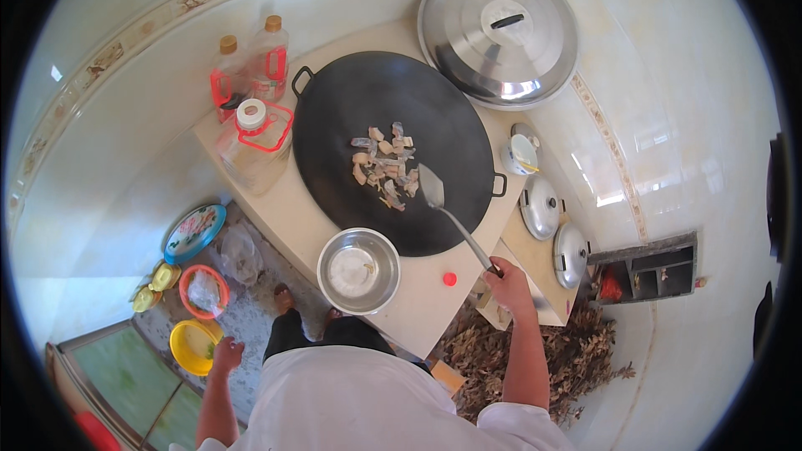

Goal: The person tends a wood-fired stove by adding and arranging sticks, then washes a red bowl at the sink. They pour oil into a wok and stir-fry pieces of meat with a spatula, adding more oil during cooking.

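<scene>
My right hand point(510, 288) grips the dark end of a metal spatula point(467, 235). The spatula's blade lies in a large black two-handled wok point(351, 207), just right of a heap of cut pieces, perhaps fish or meat point(385, 160). A steel bowl point(354, 270), with a few small bits in it, stands on the counter in front of the wok. My left hand point(228, 354) hangs low at the left, its fingers curled and apart, with nothing seen in it. Far below it, a yellow basin point(188, 346) stands on the floor.
Left of the wok stand a large clear jug point(254, 163) and two bottles with red handles. A big domed metal lid point(476, 62) leans behind. At the right are a white bowl point(519, 155), lidded pots point(540, 207), a red cap point(450, 279) and dry brushwood point(489, 363) below.
</scene>
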A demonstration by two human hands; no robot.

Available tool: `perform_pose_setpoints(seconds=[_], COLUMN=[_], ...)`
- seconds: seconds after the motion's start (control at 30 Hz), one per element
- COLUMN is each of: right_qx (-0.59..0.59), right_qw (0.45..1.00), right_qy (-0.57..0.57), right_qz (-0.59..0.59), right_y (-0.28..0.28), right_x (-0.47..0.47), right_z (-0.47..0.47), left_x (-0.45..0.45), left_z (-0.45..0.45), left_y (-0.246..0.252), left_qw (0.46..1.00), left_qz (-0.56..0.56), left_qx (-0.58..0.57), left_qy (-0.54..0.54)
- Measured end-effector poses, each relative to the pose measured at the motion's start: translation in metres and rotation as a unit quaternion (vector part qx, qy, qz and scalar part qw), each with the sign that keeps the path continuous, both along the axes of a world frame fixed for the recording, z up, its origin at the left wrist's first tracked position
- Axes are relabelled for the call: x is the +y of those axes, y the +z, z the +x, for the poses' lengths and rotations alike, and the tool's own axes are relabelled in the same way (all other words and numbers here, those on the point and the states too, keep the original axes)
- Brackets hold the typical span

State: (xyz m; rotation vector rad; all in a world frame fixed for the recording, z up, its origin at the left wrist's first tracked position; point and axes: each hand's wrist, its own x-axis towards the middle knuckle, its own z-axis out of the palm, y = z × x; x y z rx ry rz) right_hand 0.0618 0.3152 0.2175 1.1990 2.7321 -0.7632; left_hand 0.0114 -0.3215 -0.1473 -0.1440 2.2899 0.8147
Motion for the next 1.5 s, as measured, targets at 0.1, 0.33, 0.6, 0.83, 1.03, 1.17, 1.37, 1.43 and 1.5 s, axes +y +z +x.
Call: perform_pose_setpoints(seconds=[0.1,0.33,0.6,0.83,1.03,1.17,1.37,1.43,1.5], right_qx=[-0.072,-0.275,-0.336,-0.365,-0.362,-0.379,-0.265,-0.214,-0.206], right_qw=[0.995,0.938,0.868,0.844,0.821,0.789,0.856,0.878,0.893], right_qy=[0.049,0.185,0.349,0.38,0.428,0.459,0.386,0.363,0.327], right_qz=[0.052,0.097,0.107,0.101,0.106,0.153,0.22,0.226,0.228], right_y=[0.015,0.101,0.107,0.098,0.087,0.07,-0.036,-0.055,-0.055], right_x=[-0.004,0.004,0.045,0.048,0.054,0.045,0.036,0.043,0.058], right_z=[-0.012,-0.093,-0.172,-0.203,-0.218,-0.222,-0.266,-0.278,-0.284], left_x=[-0.006,-0.024,0.011,0.032,0.03,0.034,0.04,0.043,0.044], left_z=[-0.001,0.013,0.036,0.09,0.114,0.1,0.067,0.057,0.048], left_y=[0.007,0.012,0.021,0.013,0.011,0.002,-0.006,-0.001,0.009], left_qw=[1.0,0.998,0.996,0.994,0.988,0.987,0.99,0.99,0.991], left_qz=[-0.008,-0.054,-0.052,-0.074,-0.096,-0.033,0.007,-0.001,-0.006], left_qx=[-0.011,0.008,0.029,-0.019,-0.113,-0.054,-0.017,-0.006,-0.009], left_qy=[0.008,0.022,0.063,0.077,0.05,0.148,0.141,0.141,0.135])
